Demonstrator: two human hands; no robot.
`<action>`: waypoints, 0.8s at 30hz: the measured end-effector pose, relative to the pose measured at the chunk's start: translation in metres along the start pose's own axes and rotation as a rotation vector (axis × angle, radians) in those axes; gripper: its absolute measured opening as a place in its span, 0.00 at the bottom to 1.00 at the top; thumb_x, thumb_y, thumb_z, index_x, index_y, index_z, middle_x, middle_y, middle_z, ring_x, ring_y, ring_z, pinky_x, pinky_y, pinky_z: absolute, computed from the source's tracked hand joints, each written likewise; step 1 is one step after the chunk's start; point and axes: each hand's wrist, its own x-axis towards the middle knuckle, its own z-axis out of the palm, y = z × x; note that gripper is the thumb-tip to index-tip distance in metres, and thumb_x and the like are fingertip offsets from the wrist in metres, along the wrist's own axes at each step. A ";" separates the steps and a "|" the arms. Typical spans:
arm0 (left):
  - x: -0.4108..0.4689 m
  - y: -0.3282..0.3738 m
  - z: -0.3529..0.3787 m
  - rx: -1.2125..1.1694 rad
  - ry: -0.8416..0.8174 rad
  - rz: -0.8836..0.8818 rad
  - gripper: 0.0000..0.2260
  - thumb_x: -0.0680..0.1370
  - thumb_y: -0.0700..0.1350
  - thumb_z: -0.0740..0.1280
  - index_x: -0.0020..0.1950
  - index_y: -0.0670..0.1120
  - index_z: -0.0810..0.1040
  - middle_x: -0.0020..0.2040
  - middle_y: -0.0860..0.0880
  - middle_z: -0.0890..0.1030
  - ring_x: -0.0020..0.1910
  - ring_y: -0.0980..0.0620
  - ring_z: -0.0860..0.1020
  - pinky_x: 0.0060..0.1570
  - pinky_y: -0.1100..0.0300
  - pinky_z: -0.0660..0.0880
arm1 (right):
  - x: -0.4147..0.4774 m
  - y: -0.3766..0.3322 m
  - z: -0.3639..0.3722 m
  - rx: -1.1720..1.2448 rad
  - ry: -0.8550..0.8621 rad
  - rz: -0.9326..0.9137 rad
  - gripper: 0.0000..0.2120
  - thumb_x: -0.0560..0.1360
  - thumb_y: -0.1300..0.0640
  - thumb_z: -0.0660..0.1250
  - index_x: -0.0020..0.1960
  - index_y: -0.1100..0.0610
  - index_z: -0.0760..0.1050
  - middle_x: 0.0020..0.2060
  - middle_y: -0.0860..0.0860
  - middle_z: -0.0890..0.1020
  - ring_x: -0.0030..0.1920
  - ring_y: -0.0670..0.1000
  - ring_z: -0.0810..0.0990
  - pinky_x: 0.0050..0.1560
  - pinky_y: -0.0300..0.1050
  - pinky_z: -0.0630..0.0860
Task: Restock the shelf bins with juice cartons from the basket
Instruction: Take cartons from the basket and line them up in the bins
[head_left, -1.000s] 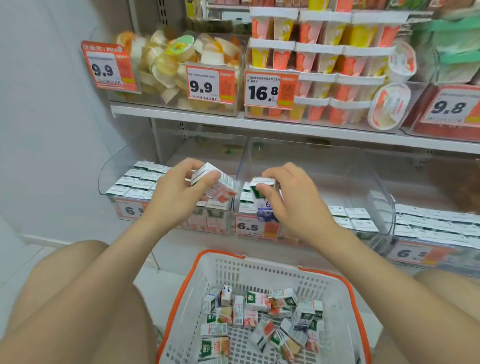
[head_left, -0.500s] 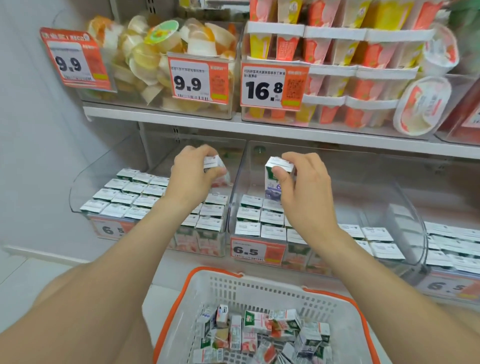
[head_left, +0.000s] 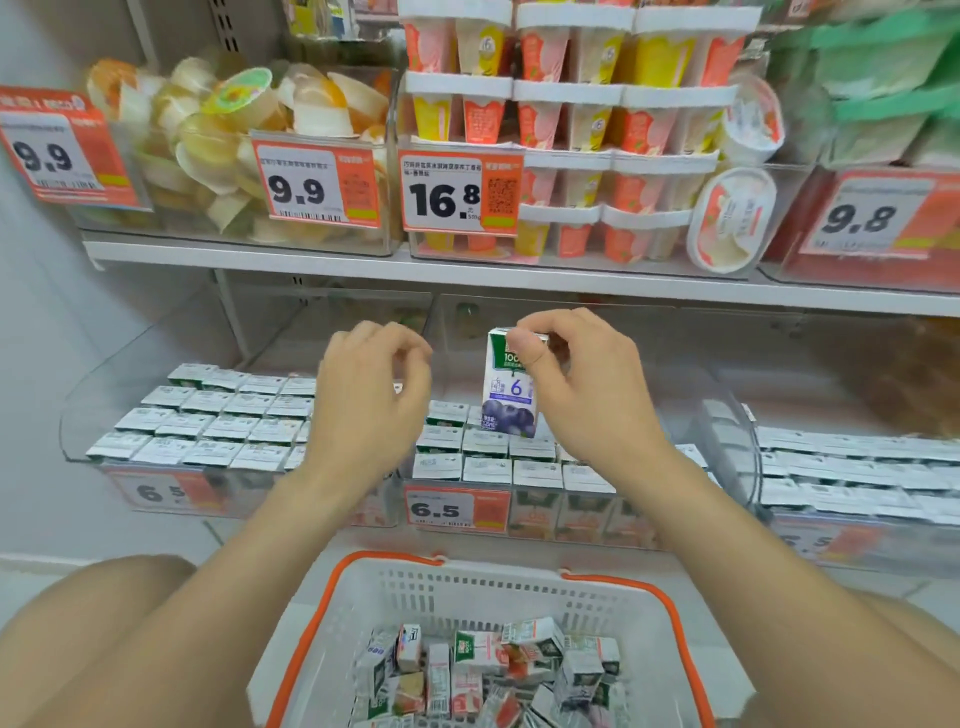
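Top of the carton (head_left: 511, 400) beneath the right grip (head_left: 582, 384); underside of the left grip (head_left: 366, 400); near end of the basket (head_left: 670, 608) below them, past the frame edge.

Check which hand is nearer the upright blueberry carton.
Right. The right hand pinches the blueberry carton by its top; the left hand is off to its left, not touching it.

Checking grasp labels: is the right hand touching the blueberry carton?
Touching. The head view shows the right hand pinching the blueberry carton by its top edge, thumb in front and fingers over the top.
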 end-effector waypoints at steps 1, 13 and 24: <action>-0.007 0.020 -0.001 -0.119 -0.045 0.025 0.07 0.83 0.48 0.65 0.54 0.54 0.83 0.49 0.57 0.82 0.51 0.54 0.78 0.52 0.57 0.73 | -0.003 -0.002 -0.008 0.021 -0.011 0.004 0.10 0.84 0.49 0.67 0.54 0.51 0.84 0.46 0.45 0.83 0.45 0.44 0.78 0.47 0.37 0.70; -0.024 0.138 0.062 -0.627 -0.553 0.003 0.07 0.83 0.50 0.70 0.60 0.53 0.83 0.48 0.56 0.87 0.50 0.57 0.85 0.56 0.54 0.81 | -0.026 0.038 -0.137 -0.051 -0.265 0.138 0.10 0.84 0.47 0.64 0.59 0.49 0.81 0.50 0.41 0.84 0.50 0.41 0.81 0.51 0.41 0.74; -0.048 0.156 0.152 0.032 -0.552 0.299 0.16 0.84 0.56 0.60 0.69 0.54 0.75 0.71 0.52 0.72 0.69 0.46 0.69 0.68 0.48 0.67 | -0.013 0.151 -0.200 -0.616 -0.108 0.382 0.22 0.79 0.64 0.71 0.72 0.58 0.72 0.63 0.62 0.77 0.62 0.64 0.76 0.57 0.55 0.75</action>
